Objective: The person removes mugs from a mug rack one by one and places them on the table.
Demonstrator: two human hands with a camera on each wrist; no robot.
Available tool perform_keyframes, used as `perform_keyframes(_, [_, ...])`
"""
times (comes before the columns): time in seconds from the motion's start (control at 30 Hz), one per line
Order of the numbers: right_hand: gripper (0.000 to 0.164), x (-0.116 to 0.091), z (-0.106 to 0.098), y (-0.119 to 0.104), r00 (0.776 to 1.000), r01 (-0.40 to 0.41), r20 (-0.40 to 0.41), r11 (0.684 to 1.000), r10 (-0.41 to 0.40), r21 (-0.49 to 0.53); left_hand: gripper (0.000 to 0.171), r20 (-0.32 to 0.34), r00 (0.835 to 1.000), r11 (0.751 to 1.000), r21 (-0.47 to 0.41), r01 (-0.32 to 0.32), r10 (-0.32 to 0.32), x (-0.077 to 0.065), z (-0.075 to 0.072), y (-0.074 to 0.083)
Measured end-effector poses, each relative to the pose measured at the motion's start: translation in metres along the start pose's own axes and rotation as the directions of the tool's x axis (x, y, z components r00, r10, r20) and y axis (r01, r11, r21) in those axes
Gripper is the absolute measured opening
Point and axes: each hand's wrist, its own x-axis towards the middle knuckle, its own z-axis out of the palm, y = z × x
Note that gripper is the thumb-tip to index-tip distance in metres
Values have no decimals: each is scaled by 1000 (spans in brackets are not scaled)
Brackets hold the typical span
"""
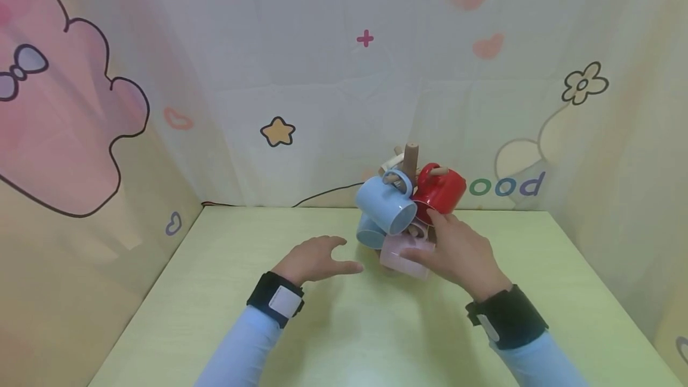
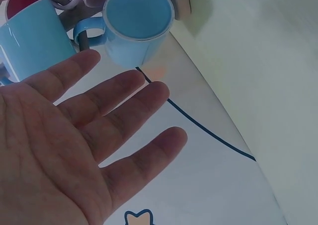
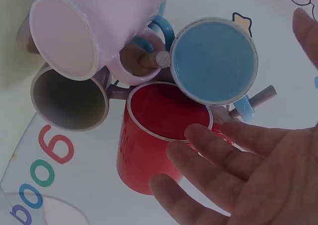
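In the head view, a wooden rack (image 1: 411, 159) bearing several mugs stands near the back of the table (image 1: 333, 339). The red mug (image 1: 446, 191) hangs on its right side, tilted, with its handle on a peg. The right hand (image 1: 464, 252) reaches in with thumb and fingers spread apart; the forefinger's tip overlaps the red mug's lower edge, and the thumb lies before the pink mug (image 1: 396, 257). The upper blue mug (image 1: 383, 199) is just left of the red one, above the lower blue mug (image 1: 368, 233). The left hand (image 1: 317, 260) hovers to the rack's left, thumb and fingers parted, well apart from the red mug.

In the left wrist view, four loosely extended fingers fan out, holding nothing; the two blue mugs lie beyond the tips, the red one at the top corner.

In the right wrist view, the fingers are spaced apart and gently bent. Two tips overlap the red mug's rim and side; contact cannot be told. A grey mug (image 3: 69, 98) hangs past it, farther from the fingers.
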Motion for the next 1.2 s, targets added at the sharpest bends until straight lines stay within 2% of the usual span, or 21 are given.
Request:
perform_keyframes(0.27, [93,4,-3,-3,1000,-9,-30,1000,9,13,84,0,1000,1000,-8,1,-1,0,-4,4])
perform_keyframes(0.47, [95,8,3,-11,995,-9,-96,1000,9,-1,84,2,1000,1000,-7,12,-12,0,-4,3])
perform_keyframes(0.57, [101,12,8,-13,990,-9,-139,999,5,-32,84,6,1000,1000,-9,17,-17,1,-3,2])
perform_keyframes(0.73, [100,20,14,-16,980,-14,-201,999,3,-51,84,8,1000,1000,-17,15,-15,1,-2,2])
perform_keyframes(1.03, [103,32,19,-22,972,-50,-231,996,32,-73,85,2,1000,1000,-11,0,0,2,-1,-1])
perform_keyframes(1.2, [102,34,31,-23,953,-84,-298,989,44,-122,84,9,1000,1000,-11,-6,6,2,0,-1])
